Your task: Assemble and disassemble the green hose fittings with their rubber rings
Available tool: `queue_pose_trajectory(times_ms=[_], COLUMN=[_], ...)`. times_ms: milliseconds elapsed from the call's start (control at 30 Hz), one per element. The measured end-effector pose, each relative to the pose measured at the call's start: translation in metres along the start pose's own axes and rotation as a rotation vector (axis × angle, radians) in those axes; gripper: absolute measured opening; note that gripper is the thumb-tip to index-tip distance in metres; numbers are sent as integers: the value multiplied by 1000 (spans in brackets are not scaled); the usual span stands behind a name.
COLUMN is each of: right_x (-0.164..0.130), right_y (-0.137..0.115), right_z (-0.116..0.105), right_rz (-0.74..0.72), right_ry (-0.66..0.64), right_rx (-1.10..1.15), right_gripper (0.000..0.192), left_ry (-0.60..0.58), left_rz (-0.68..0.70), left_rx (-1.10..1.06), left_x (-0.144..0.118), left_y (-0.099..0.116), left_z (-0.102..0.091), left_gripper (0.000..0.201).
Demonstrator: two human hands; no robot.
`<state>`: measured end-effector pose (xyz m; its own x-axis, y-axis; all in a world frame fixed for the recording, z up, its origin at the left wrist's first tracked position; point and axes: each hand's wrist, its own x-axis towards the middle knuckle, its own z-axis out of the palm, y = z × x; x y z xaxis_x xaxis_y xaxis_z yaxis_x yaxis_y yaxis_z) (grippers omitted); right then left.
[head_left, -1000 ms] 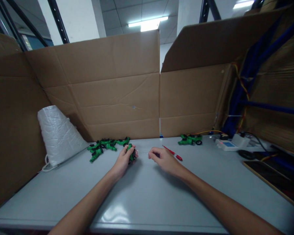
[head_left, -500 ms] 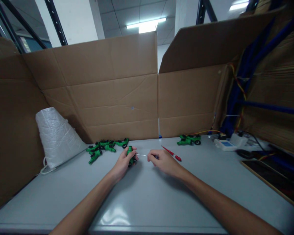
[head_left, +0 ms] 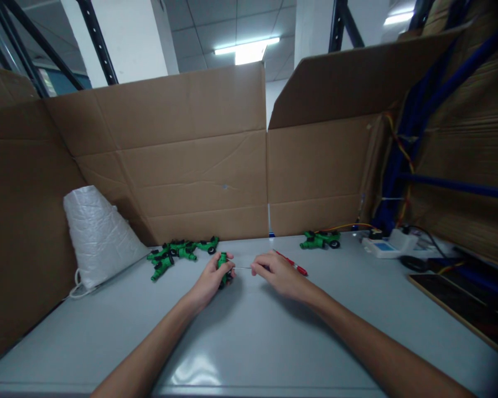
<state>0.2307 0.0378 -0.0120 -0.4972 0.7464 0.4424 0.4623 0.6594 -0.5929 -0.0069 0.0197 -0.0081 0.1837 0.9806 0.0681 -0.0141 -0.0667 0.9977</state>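
My left hand (head_left: 211, 276) is closed around a green toy vehicle (head_left: 222, 260) with black parts, held upright just above the table. My right hand (head_left: 276, 272) grips a screwdriver whose thin metal shaft (head_left: 243, 268) points left and meets the toy's side; its handle is mostly covered by my fingers. Right behind my right hand lies a red screwdriver (head_left: 301, 270) on the table. Several more green toy vehicles (head_left: 162, 267) are bunched at the back left, and others (head_left: 320, 240) sit at the back right.
A grey-white table (head_left: 249, 342) is walled by cardboard (head_left: 191, 171). On the left leans a silvery wrapped bundle (head_left: 102, 237) with a cord. At the right are a white power strip (head_left: 384, 249) with cables, a dark board (head_left: 460, 309) and a blue metal frame (head_left: 402, 149).
The camera view has tilted slightly, so the whole scene sits a little lower. Both hands keep their grips, with the screwdriver shaft still at the toy.
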Motion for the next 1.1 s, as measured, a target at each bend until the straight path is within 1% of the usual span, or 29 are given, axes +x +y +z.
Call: queue_pose_trajectory(times_ms=[200,267,333,400,433,600,767,900,1000,1100], right_x=[-2,-3,-3,-3,-4,-5,-7,-7,-8,-7], right_y=[-6,-8,-8,-6,-5,-5,-6,-5,-6,-7], right_z=[-3,-2,-2,-1,-1,-3,-4,-3,-2,-1], right_rz=[10,29,43,29,11,-61,-66,-59,-47,-29], right_ry=[25,16,9,-2,-6,-8,-37,-47,-41,-48], right_rx=[34,18,-31,-94,-114,-99,-128,-96,-65,-54], right_gripper=[17,19,28,34,34,21,14,8,7,13], left_ry=[52,49,41,31,27,39,22,8,-4,-24], left_rz=[-7,10,38,62,67,42,58,63,66,65], left_rx=[32,56,84,110,119,134,156,156,168,186], left_x=[0,0,1,2,2,1,1,2,1,0], left_y=[1,0,-2,-3,-4,-3,-3,-4,-4,-3], left_z=[1,0,-2,-2,-2,-1,-3,-3,-3,-2], left_gripper=[44,44,43,42,42,44,42,40,38,37])
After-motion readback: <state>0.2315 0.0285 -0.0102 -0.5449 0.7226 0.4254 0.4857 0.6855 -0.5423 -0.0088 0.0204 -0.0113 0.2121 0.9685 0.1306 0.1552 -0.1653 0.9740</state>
